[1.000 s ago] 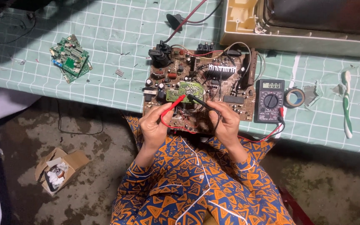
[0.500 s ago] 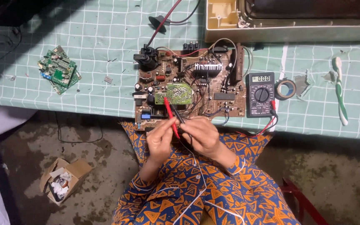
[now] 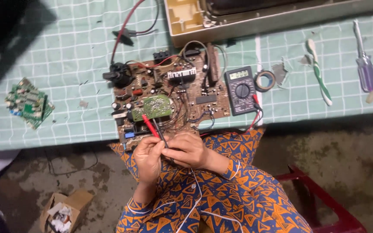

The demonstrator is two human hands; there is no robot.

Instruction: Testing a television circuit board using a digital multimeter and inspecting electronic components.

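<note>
Now probes: red probe [image 3: 150, 125] and black probe [image 3: 159, 131] drawn together, tips low on circuit board [image 3: 169, 101].
Left hand [image 3: 148, 159]: grip clenched on red probe.
Right hand [image 3: 187, 151]: grip clenched on black probe.

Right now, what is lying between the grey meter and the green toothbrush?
In the head view, a roll of tape lies between the meter and toothbrush, with a small grey scrap beside it.

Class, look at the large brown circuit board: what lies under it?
The large brown circuit board rests on a green grid-patterned table cover; its near edge overhangs the patterned orange-and-blue clothing. Whatever lies directly beneath the board is hidden.
</note>
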